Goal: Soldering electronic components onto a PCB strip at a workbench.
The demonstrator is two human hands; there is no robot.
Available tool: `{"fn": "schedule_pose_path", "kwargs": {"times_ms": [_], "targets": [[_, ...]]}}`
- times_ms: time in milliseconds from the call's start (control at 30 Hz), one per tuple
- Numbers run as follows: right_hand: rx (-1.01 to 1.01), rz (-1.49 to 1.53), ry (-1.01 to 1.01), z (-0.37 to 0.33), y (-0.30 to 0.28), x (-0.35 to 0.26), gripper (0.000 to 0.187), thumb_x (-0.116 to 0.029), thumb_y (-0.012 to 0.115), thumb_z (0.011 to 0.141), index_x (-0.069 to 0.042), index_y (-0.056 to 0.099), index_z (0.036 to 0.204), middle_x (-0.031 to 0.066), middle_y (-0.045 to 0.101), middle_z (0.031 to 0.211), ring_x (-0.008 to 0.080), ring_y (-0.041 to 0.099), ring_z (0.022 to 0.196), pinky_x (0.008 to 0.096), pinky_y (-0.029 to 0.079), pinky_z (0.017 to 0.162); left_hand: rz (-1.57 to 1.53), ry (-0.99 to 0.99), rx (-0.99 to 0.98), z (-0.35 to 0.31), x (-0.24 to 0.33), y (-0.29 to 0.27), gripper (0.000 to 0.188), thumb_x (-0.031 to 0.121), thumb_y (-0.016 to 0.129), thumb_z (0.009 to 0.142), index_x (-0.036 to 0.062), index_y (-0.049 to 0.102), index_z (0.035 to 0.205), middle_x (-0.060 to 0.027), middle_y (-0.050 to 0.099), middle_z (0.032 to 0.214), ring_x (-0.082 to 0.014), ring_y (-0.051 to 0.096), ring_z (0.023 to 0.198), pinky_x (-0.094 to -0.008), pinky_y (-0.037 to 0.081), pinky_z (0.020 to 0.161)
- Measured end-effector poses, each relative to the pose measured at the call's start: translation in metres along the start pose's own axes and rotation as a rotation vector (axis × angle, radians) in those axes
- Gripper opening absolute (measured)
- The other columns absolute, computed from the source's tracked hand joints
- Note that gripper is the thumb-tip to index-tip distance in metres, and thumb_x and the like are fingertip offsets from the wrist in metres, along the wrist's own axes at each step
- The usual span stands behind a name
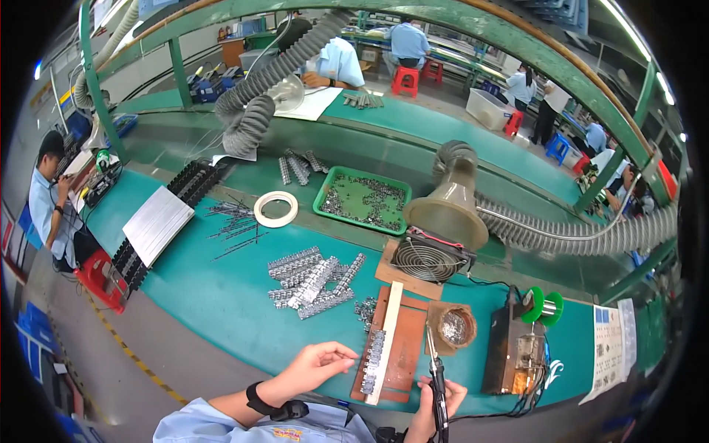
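My right hand (426, 412) grips a soldering iron (439, 387), its tip pointing up toward a round container of silvery bits (456, 327). Fingers loosely stretched and holding nothing, my left hand (319, 366) hovers just left of a brown board (406, 351). On that board lies a pale strip (392, 306), with a row of small metal parts (374, 362) along its near half. Beyond my left hand is a pile of assembled metal part strips (314, 280). A few loose parts (365, 311) sit beside the board.
A fan (427, 258) stands behind the board, under a fume extraction hood (450, 214). To the right are a soldering station (506, 351) and a green solder spool (543, 306). Farther back lie a green tray of parts (362, 198) and a tape roll (275, 209). Co-workers sit nearby.
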State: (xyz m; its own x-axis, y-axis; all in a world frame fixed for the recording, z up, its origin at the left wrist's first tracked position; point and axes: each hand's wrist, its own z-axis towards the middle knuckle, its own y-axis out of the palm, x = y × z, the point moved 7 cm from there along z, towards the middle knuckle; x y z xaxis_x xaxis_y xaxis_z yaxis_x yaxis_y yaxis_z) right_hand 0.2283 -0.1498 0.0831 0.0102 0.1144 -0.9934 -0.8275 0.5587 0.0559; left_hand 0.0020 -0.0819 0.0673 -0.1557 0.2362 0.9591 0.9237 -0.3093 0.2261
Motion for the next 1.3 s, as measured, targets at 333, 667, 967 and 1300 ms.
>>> {"fn": "schedule_pose_path", "kwargs": {"times_ms": [333, 667, 967, 1300], "targets": [[0.206, 0.148, -0.068, 0.018, 0.017, 0.018, 0.033, -0.007, 0.059, 0.075, 0.001, 0.043, 0.104, 0.0087, 0.051, 0.093, 0.0153, 0.049, 0.084, 0.0285, 0.038, 0.08, -0.149, -0.1, 0.046, 0.03, -0.016, -0.001, 0.015, 0.005, 0.057, 0.083, -0.0018, 0.056, 0.097, -0.004, 0.06, 0.087, -0.0091, 0.056, 0.077, -0.022, 0.046, 0.072], [0.211, -0.041, -0.166, 0.015, 0.007, 0.057, 0.038, -0.011, 0.064, 0.073, 0.001, 0.045, 0.104, 0.0077, 0.047, 0.098, 0.0163, 0.045, 0.092, 0.0296, 0.036, 0.084, -0.189, -0.167, 0.046, 0.049, -0.033, 0.0, 0.012, 0.002, 0.056, 0.082, -0.0018, 0.056, 0.093, -0.0052, 0.061, 0.083, -0.0108, 0.058, 0.076, -0.0227, 0.046, 0.071], [0.102, -0.086, -0.271, 0.031, 0.017, 0.076, 0.039, -0.012, 0.065, 0.072, -0.002, 0.044, 0.103, 0.0107, 0.045, 0.098, 0.0209, 0.045, 0.093, 0.0331, 0.036, 0.087, -0.2, -0.194, 0.009, 0.073, -0.059, -0.006, 0.007, -0.001, 0.055, 0.081, -0.0011, 0.054, 0.088, -0.0056, 0.06, 0.082, -0.012, 0.058, 0.076, -0.0237, 0.047, 0.071], [0.015, -0.119, -0.321, 0.034, 0.014, 0.096, 0.04, -0.014, 0.065, 0.072, -0.004, 0.042, 0.104, 0.0097, 0.045, 0.095, 0.0207, 0.044, 0.091, 0.0329, 0.036, 0.083, -0.236, -0.383, -0.033, 0.068, -0.079, -0.001, 0.015, -0.004, 0.054, 0.08, 0.0, 0.05, 0.094, -0.0058, 0.058, 0.082, -0.0126, 0.058, 0.076, -0.0244, 0.047, 0.071]]}}
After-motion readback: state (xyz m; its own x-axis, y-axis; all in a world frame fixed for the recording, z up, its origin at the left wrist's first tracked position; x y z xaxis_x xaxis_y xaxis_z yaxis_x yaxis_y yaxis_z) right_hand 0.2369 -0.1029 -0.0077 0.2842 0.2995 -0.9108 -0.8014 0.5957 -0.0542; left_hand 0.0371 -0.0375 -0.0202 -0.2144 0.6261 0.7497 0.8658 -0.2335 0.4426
